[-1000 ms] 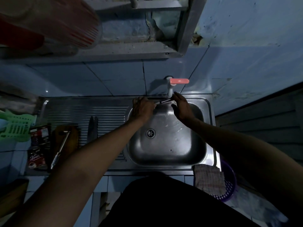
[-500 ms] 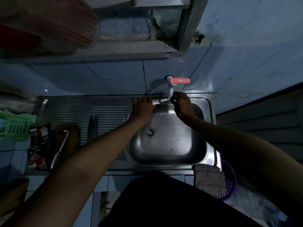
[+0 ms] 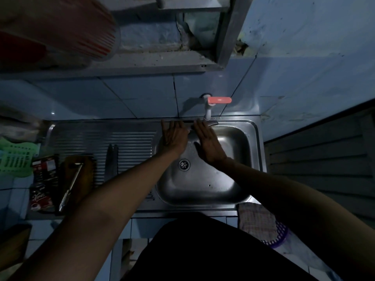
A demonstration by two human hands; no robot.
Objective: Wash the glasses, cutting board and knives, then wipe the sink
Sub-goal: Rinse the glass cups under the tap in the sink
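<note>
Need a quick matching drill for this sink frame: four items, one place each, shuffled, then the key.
Items:
1. tap handle
2. checked cloth
3. cutting board
4. drain

Places:
A. left on the drainboard, a long metal tool lying on it
B. bottom of the sink basin
C. on the wall above the hands
D. front right corner, over a purple basket

Pairs: 1-C, 2-D, 3-A, 4-B

knives (image 3: 112, 159) on drainboard (image 3: 97, 138) | left of sink (image 3: 251, 147) | tap (image 3: 209, 108) behind
</note>
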